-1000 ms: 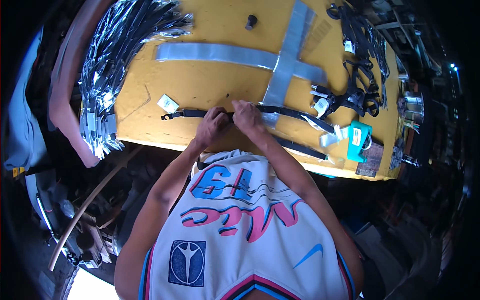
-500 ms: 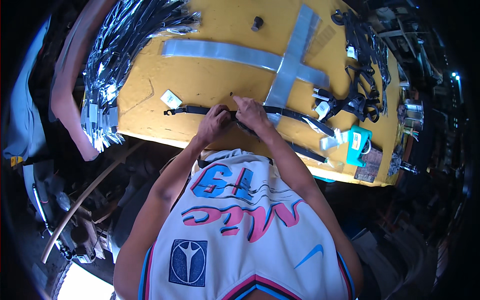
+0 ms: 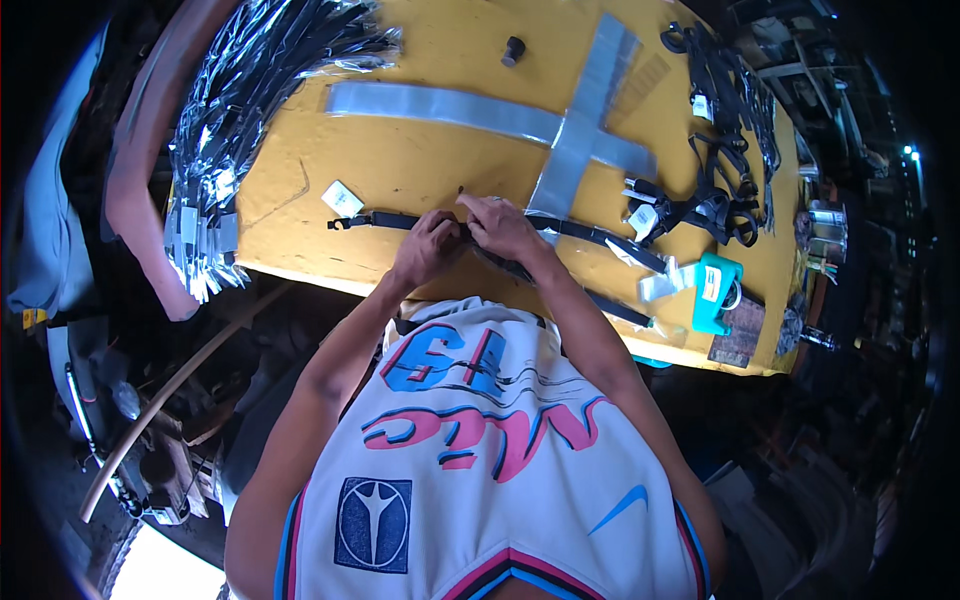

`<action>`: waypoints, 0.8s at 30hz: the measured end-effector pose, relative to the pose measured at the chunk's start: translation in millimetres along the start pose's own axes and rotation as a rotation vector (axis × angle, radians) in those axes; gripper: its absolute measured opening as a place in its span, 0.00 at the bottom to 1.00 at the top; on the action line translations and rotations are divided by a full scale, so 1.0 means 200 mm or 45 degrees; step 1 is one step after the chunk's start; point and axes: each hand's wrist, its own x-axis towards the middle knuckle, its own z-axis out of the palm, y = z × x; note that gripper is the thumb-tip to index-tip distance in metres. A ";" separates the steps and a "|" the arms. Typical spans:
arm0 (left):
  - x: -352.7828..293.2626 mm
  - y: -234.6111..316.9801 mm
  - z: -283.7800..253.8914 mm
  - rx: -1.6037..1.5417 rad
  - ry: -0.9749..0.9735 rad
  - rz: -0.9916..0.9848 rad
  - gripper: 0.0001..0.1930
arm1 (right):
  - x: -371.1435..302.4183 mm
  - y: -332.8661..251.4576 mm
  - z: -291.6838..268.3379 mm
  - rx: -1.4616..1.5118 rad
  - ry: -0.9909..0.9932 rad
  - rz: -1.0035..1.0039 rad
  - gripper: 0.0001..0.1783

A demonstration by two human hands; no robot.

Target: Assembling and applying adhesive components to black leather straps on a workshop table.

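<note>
A black webbing strap (image 3: 390,220) runs left to right near the front edge of a yellow table (image 3: 400,165). A small black hook-like clip (image 3: 345,223) sits at its left end. My left hand (image 3: 430,246) is closed on the strap, fingers bent over it. Right beside it, my right hand (image 3: 502,230) pinches the same strap, thumb and index finger close together. What lies between the fingertips is hidden. Beyond my right hand the strap continues to the right, and another length loops below. A white tag (image 3: 342,198) lies just above the clip.
Wrapped black strips (image 3: 215,120) are heaped at the left edge. Several tangled black straps (image 3: 715,205) lie at the right, near a teal tape dispenser (image 3: 714,292). Clear tape strips (image 3: 450,107) cross the tabletop. A dark knob (image 3: 513,51) stands at the back.
My right hand's index finger has drawn in slightly toward the strap. The left hand stays in nearly the same place, still on the strap.
</note>
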 end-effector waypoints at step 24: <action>0.00 0.05 0.09 -0.015 0.004 -0.332 0.16 | -0.26 -0.04 0.02 -0.175 0.276 0.043 0.26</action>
